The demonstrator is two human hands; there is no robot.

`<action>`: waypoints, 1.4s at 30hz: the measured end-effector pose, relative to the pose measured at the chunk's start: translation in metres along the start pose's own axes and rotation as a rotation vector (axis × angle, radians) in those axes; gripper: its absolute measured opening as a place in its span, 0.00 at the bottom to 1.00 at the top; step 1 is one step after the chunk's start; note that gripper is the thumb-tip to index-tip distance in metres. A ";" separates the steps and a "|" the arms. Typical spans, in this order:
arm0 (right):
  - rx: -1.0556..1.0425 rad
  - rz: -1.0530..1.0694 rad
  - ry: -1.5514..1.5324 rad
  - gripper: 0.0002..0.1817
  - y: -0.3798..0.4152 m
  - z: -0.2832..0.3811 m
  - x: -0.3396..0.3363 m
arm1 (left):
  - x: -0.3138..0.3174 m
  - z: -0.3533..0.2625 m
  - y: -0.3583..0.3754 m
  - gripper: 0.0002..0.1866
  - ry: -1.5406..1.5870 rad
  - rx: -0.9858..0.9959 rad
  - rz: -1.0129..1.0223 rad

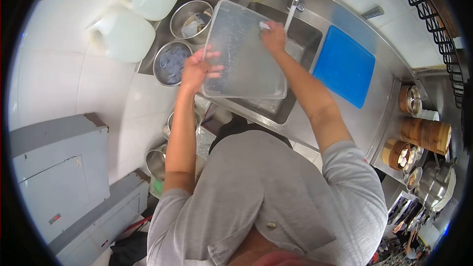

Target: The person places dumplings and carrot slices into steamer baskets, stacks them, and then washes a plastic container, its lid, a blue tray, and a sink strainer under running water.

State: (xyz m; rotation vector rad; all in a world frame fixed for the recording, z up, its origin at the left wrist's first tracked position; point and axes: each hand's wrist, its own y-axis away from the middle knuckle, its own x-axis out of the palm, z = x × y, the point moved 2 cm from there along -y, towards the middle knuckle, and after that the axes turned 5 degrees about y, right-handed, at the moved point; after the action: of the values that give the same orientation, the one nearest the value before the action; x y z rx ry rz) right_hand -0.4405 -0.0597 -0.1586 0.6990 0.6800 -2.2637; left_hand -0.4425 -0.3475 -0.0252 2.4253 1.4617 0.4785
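A large, rectangular, translucent plastic container with rounded corners and a raised rim is held tilted over the metal sink. My left hand grips its left edge, and the fingers show against the clear plastic. At the upper right of the container, my right hand is closed around a small whitish wad, close against the plastic; I cannot tell whether it is a sponge or a cloth. Water runs from the tap into the sink behind the right hand.
A blue cutting board lies right of the sink. To the left are a metal bowl of greyish pieces, another metal bowl and big translucent jugs. Bamboo steamers stand at far right; grey metal cabinets at lower left.
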 end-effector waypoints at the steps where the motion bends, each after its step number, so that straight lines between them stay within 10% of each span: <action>1: -0.025 0.007 -0.133 0.12 -0.001 0.011 0.013 | 0.000 0.004 -0.004 0.37 0.031 -0.017 0.014; 7: -0.095 0.177 -0.252 0.13 0.015 0.111 0.020 | -0.001 0.037 -0.025 0.38 0.025 -0.046 0.081; 10: -0.003 0.638 -0.421 0.13 0.059 0.125 0.008 | -0.005 0.031 -0.034 0.42 0.187 -0.046 0.160; 16: -0.575 0.782 -0.461 0.08 0.124 0.126 -0.027 | -0.020 0.032 -0.038 0.48 0.385 0.010 0.232; 20: -0.775 0.542 -0.191 0.08 0.122 0.079 -0.033 | -0.014 0.022 -0.027 0.49 0.349 -0.025 0.185; 25: -0.637 0.514 -0.564 0.08 0.132 0.132 -0.040 | -0.007 0.032 -0.049 0.48 0.261 0.041 0.193; 31: -0.825 0.749 0.020 0.05 0.132 -0.005 -0.033 | -0.011 0.007 -0.024 0.48 0.201 0.024 0.134; 37: -0.662 0.298 0.142 0.06 0.100 -0.045 -0.011 | 0.000 0.000 -0.014 0.48 0.059 0.057 0.104; 42: 0.138 0.225 -0.091 0.06 0.034 -0.013 -0.011 | -0.012 0.052 -0.023 0.45 0.105 -0.129 0.139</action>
State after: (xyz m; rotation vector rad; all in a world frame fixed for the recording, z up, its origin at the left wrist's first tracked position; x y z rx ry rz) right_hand -0.4052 -0.0684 -0.1700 0.6964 0.3844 -2.1330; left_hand -0.4447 -0.3513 -0.0834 2.4415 1.2641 0.7179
